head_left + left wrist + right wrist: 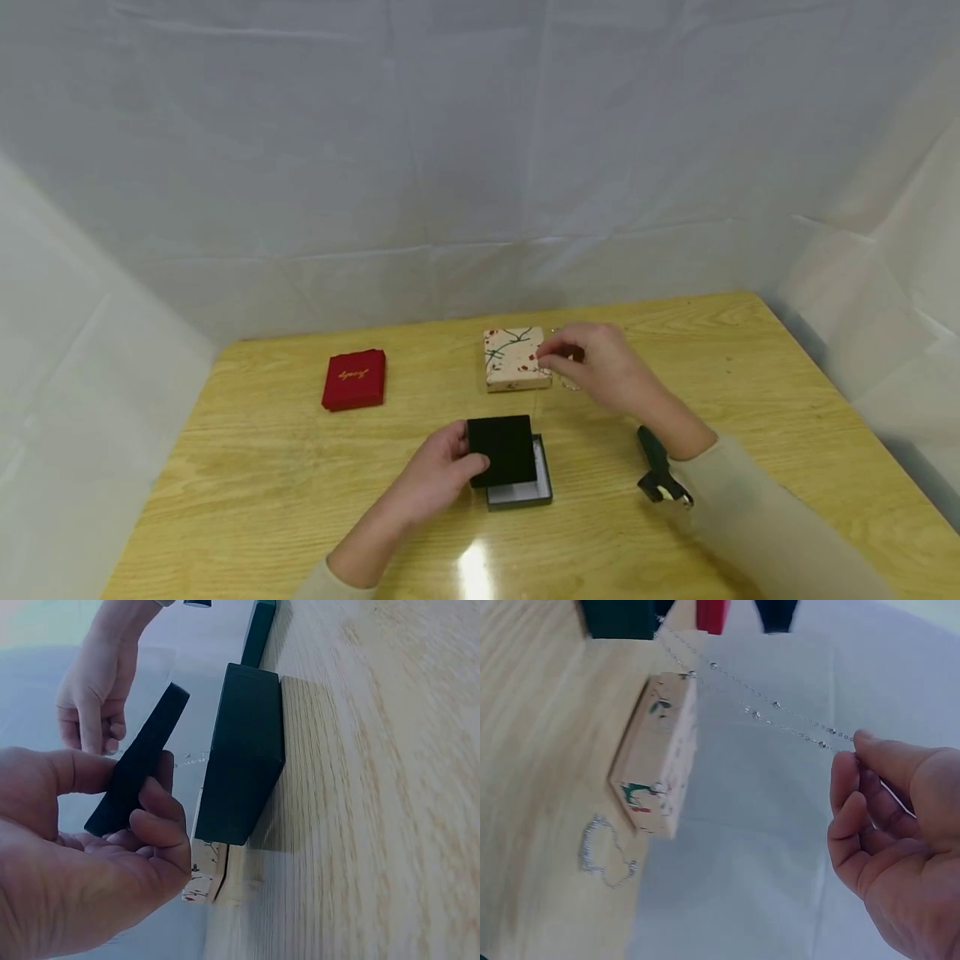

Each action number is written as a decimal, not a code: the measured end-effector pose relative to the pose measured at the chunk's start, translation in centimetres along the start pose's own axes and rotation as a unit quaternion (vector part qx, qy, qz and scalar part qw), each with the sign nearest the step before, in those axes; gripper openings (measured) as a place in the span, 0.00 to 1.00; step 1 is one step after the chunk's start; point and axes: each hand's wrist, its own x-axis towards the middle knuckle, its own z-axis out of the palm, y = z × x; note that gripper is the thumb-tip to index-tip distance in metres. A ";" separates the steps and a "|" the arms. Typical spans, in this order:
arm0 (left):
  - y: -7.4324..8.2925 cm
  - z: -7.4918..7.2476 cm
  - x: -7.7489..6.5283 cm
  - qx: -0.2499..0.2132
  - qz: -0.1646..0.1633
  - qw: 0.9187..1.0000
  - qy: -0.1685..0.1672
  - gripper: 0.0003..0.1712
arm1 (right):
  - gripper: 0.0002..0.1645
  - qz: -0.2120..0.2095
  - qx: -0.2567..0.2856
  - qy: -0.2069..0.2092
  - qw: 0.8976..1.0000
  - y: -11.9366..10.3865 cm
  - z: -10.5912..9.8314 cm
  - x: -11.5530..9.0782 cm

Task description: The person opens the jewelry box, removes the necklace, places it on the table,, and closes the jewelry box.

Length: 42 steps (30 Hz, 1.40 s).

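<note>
Right hand (596,367): raised to the right of the floral box (517,358); thumb and index fingertip brought together, pinching a silver beaded chain (756,715). In the right wrist view two strands slant away from the pinch, drawn fairly straight, toward the dark green box (519,503); whether the far end lies in it cannot be told.

Left hand (438,467): fingers clamped on a black square pad (502,450), thumb on one face, fingertips behind. Pad is tilted above the lidless green box, which stands on the worktop (262,500).

Also on the worktop: a second silver chain (589,847), loosely looped beside the floral box; a red box (355,380) with gold lettering, well to the left; a dark green piece (652,446), probably the lid, partly behind the right sleeve.

Handling (judged): chain very light, limp, fine enough to slip, tangle or snap if tugged. Best held at one end or at a bead, between fingertip and thumb, with the strands hanging apart. Pad looks light and fairly stiff, perhaps velvety; hold by its edges, leaving the face unmarked.
</note>
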 end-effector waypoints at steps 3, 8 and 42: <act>0.0 -0.1 0.0 0.001 -0.006 1.000 0.014 0.27 | 0.05 -0.013 0.006 0.002 1.000 -0.3 -0.6 -0.1; 0.0 -0.2 0.1 -0.006 -0.012 1.000 0.020 0.29 | 0.06 -0.019 0.023 0.002 1.000 -1.0 -1.5 -0.3; -0.2 -0.2 0.6 -0.021 -0.016 1.000 0.001 0.25 | 0.07 -0.037 0.053 0.040 0.997 -3.0 -7.1 -0.5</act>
